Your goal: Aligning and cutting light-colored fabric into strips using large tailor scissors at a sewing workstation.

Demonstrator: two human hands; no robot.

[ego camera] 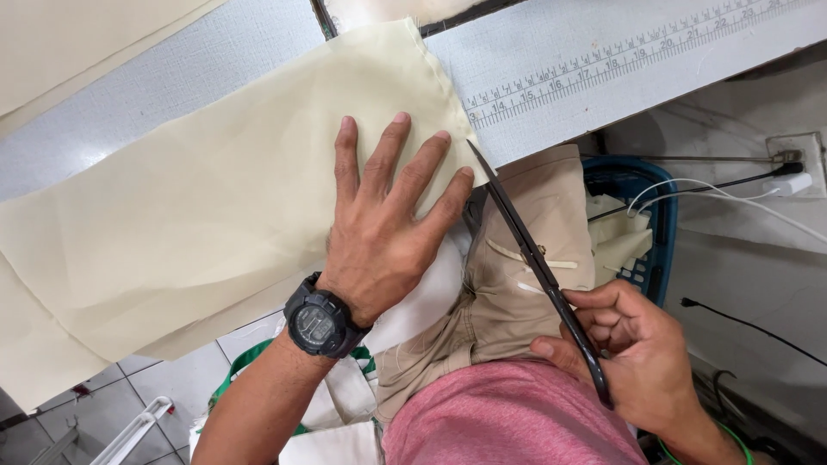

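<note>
Right hand [642, 349] gripping one pair of black scissors [538, 263] at the bench edge, left hand [383, 232] spread flat on cream cloth [189, 224], white bench [551, 95] with printed ruler [603, 60], one blue basket [642, 185] below, tiled floor [164, 379].

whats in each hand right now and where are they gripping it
The right hand holds black scissors by the handle end, blades pointing at the fabric edge. The left hand grips nothing; it lies flat, fingers spread, on the cream fabric.
</note>
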